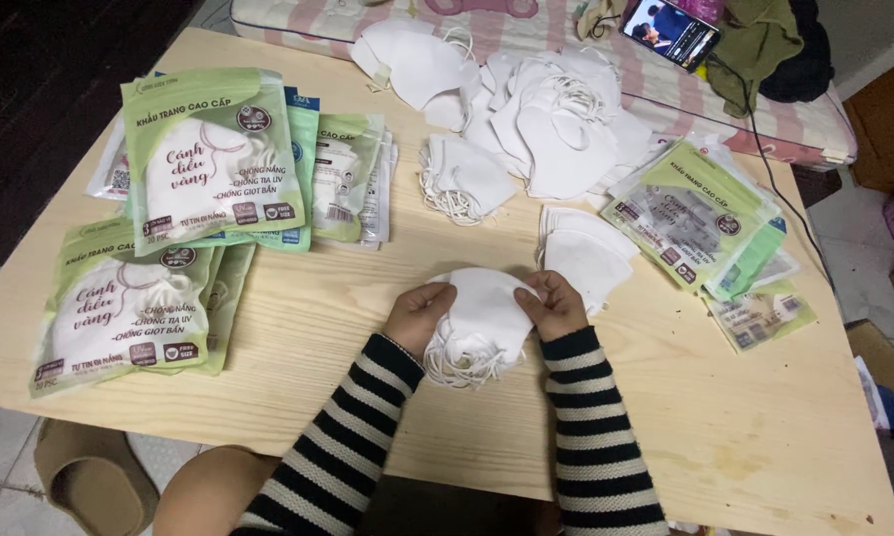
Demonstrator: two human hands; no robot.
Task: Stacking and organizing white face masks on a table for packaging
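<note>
My left hand [417, 316] and my right hand [556, 305] both grip a small stack of folded white face masks [482, 318] just above the wooden table [298, 328], ear loops dangling below. Both arms wear black-and-white striped sleeves. Right of my hands lies another flat stack of white masks [586, 253]. A bundle of masks with loops [462, 179] sits farther back in the middle. A big loose heap of white masks [546, 109] covers the far centre.
Filled green-and-white mask packets lie at left [209, 159] and front left [125, 308]. Empty packets [690, 213] are piled at right. A phone [670, 30] and dark clothes [774, 45] rest on a striped mattress behind. A slipper [90, 476] lies on the floor.
</note>
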